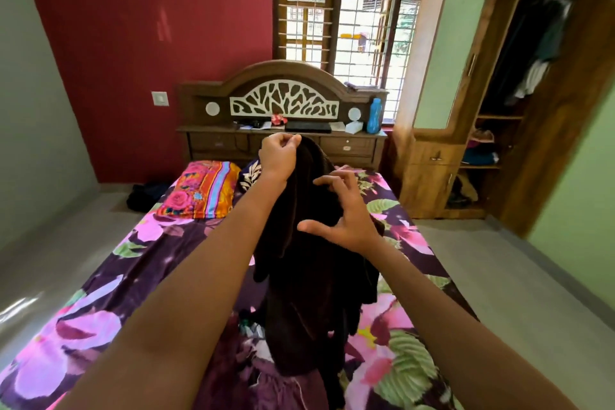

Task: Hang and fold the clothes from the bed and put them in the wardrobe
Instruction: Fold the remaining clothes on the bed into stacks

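Head view: left hand [278, 156] is pinching the top of a dark brown cloth garment [309, 276] above the purple floral bed [133, 260]. Beside it the right hand [342, 210] is hovering, fingers spread.

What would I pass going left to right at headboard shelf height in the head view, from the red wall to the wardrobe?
Wall switch → small red object → flat black device → white box → blue bottle → wardrobe.
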`<state>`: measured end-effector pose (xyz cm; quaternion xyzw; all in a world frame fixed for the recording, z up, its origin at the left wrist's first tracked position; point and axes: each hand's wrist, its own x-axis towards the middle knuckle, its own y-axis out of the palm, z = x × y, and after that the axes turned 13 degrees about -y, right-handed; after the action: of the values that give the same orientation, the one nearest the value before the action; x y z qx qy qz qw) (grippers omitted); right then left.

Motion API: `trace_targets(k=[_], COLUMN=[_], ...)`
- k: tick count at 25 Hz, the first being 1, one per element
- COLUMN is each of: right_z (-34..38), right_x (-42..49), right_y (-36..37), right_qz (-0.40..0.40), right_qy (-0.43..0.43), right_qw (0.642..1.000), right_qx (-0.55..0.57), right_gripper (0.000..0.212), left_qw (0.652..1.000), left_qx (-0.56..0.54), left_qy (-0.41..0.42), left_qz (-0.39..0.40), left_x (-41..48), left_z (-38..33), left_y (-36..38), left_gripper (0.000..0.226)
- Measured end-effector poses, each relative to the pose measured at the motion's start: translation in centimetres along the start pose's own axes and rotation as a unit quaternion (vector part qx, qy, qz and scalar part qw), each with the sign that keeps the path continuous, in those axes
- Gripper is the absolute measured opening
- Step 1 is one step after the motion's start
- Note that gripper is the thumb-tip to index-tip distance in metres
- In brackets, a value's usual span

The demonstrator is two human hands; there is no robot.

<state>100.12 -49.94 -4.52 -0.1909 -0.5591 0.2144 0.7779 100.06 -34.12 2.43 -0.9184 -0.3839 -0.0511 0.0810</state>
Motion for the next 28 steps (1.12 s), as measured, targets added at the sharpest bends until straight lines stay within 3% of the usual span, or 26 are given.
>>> trace_targets(k=[3, 5, 8, 12, 14, 17, 21, 25, 28], right_z=[-1.2, -1.8, -2.4, -3.0, -2.7, -2.0, -1.2, -2.5, -3.7], right_x=[-1.5, -2.5, -3.7, -3.7, -3.0, -1.3, 2.3, 3.5, 3.2], right_y=[-0.2, 0.0, 0.3, 0.5, 0.2, -0.6, -2.3, -4.1, -5.3], right_qz=[0.073, 0.078, 0.027, -0.024, -0.015, -0.049, -0.138, -0.196, -0.232], right_qy=[-0.028, -0.008, 0.039, 0.047, 0.059, 0.089, 0.172, 0.265, 0.331], right_qw=[0.988, 0.981, 0.986, 0.997, 0.998, 0.995, 0.975, 0.943, 0.913], right_qx=[-0.130, -0.178, -0.160, -0.051, 0.002, 0.014, -0.013, -0.053, -0.052], right_gripper=[0.112, 0.116, 0.098, 0.036, 0.021, 0.021, 0.027, 0.023, 0.023], left_qw=[0.999, 0.997, 0.991, 0.987, 0.985, 0.976, 0.945, 0.934, 0.915], left_qx=[-0.034, -0.062, -0.103, -0.116, -0.118, -0.132, -0.111, -0.122, -0.093], left_qy=[-0.028, -0.052, -0.080, -0.099, -0.121, -0.145, -0.179, -0.201, -0.179], left_qz=[0.006, 0.014, 0.032, 0.039, 0.046, 0.097, 0.249, 0.269, 0.350], left_x=[0.4, 0.8, 1.3, 1.4, 1.2, 1.0, 0.6, -0.6, -2.6], left_z=[-1.5, -2.2, -3.2, -3.2, -2.8, -2.1, -0.2, 2.5, 5.0], left_y=[1.5, 2.2, 3.1, 3.3, 2.9, 1.6, 0.1, -0.6, -0.6], left_gripper=[0.018, 0.016, 0.017, 0.012, 0.016, 0.029, 0.043, 0.057, 0.079])
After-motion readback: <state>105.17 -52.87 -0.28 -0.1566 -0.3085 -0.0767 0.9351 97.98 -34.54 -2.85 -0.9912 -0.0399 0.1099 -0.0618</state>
